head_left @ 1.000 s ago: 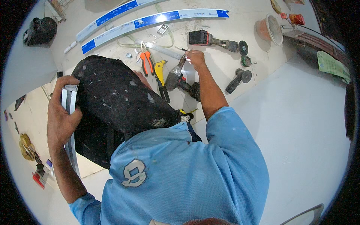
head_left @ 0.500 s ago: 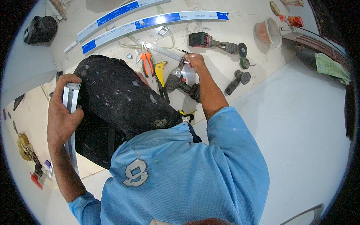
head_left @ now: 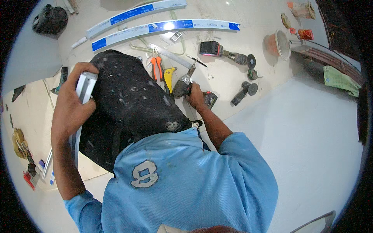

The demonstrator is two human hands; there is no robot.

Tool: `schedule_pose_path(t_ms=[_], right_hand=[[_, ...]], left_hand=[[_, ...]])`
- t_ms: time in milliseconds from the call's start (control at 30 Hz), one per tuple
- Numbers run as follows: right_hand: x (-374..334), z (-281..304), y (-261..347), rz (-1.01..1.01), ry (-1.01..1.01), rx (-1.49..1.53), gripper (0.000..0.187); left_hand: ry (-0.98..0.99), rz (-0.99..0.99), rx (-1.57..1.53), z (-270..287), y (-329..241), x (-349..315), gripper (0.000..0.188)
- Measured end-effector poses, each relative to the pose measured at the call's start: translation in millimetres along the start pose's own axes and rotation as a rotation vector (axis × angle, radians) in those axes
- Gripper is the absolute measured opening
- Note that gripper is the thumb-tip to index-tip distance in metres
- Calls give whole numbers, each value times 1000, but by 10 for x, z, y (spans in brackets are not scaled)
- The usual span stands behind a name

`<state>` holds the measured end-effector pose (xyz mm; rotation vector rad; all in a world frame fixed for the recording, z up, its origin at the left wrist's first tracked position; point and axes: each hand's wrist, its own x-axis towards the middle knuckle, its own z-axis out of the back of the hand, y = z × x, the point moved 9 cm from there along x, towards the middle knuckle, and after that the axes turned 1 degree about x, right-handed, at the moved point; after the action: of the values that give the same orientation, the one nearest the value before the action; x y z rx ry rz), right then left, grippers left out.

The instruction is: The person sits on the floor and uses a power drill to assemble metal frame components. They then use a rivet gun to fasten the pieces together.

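My left hand [head_left: 70, 112] is closed around a silver metal profile [head_left: 86, 86], held upright beside my black-trousered knee. My right hand [head_left: 197, 97] wraps the handle of a cordless drill [head_left: 182, 86] lying on the tiled floor; its battery [head_left: 210, 100] sticks out behind the hand and its bit points away from me. Left of the drill lie orange-handled pliers [head_left: 157, 68] and a yellow-headed hand tool [head_left: 168, 77]. Past the bit are a steel ruler [head_left: 175, 57] and a thin black pencil-like stick [head_left: 200, 62].
Two long blue-and-white wrapped profiles [head_left: 210, 25] lie across the far floor. A cordless grinder [head_left: 233, 55] and a smaller disc tool [head_left: 243, 93] rest to the right, before a bucket [head_left: 280, 44]. Green cloth [head_left: 342, 80] hangs at the far right. A black bag [head_left: 50, 20] sits far left.
My right hand has moved from the drill's bit end back to its handle and gripped it. The black stick now lies beside the bit. The left hand still holds the profile.
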<state>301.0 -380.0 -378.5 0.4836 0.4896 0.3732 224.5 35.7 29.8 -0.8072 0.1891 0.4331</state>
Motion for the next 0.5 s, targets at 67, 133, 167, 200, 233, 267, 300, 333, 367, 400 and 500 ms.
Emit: schedule_pose_path(t_ms=[67, 133, 167, 200, 233, 267, 300, 333, 367, 400, 500], right_hand=[[11, -113, -3, -4, -35, -2, 70], [12, 27, 120, -7, -78, 8, 56], [4, 230, 318, 59, -110, 34, 55], [20, 442, 497, 26, -105, 28, 58], [11, 661, 588, 131, -170, -18, 62], [18, 945, 842, 82, -200, 38, 67], [5, 1190, 907, 184, -236, 136, 75], [-13, 1474, 1104, 299, -320, 75, 81], [-37, 1806, 1559, 432, -338, 26, 81], [-52, 2040, 1757, 401, -286, -29, 84], [-193, 2596, 2293, 558, -314, 132, 75]], left_hand=[[0, -25, 19, 23, -12, 5, 66], [10, -37, 51, 44, 65, 20, 64], [42, -7, 43, 56, 117, 21, 62], [51, -5, 15, 80, 134, 16, 63], [77, 12, 26, 60, 143, 57, 63], [97, 37, 38, 54, 144, 78, 62], [116, 48, 57, 48, 74, 124, 62], [140, 52, 70, 33, 64, 157, 63], [38, -46, 124, 41, 147, 141, 64], [52, -10, 122, 61, 201, 112, 63], [106, 81, 101, 42, 128, 99, 61]])
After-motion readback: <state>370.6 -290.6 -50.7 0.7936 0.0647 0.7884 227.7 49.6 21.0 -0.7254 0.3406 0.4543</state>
